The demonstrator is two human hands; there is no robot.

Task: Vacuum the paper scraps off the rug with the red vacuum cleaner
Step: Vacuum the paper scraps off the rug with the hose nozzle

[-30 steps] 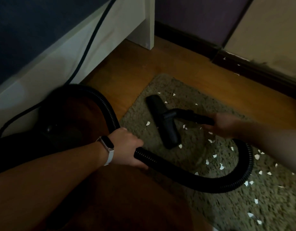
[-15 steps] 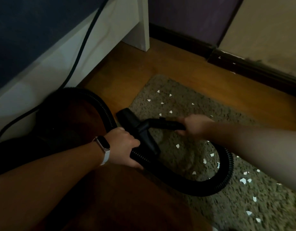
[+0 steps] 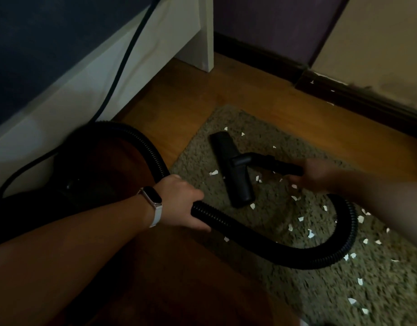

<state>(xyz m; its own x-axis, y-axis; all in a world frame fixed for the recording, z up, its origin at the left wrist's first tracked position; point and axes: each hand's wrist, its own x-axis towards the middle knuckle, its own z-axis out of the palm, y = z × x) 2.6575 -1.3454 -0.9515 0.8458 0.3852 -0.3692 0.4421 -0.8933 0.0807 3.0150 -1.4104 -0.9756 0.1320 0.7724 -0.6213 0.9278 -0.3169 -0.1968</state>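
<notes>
Two hands work the red vacuum cleaner (image 3: 101, 161) over a rug (image 3: 296, 292) strewn with paper scraps (image 3: 311, 234).

The left hand (image 3: 181, 203), a smartwatch (image 3: 153, 199) on its wrist, has its fingers curled tight round the black ribbed hose (image 3: 273, 246) just off the rug's left edge. The right hand (image 3: 314, 175) wraps its fingers round the rigid wand tube (image 3: 273, 164) over the rug's middle, though blur hides the detail. The floor nozzle (image 3: 233, 170) lies flat on the rug near its far left corner. The cleaner's body sits on the wooden floor (image 3: 226, 90) left of the rug, beside white furniture (image 3: 85, 95) with a black power cord (image 3: 123, 64) running up it. From there the hose loops across the rug's near part. Scraps lie just beside the nozzle, with more toward the right edge.
</notes>
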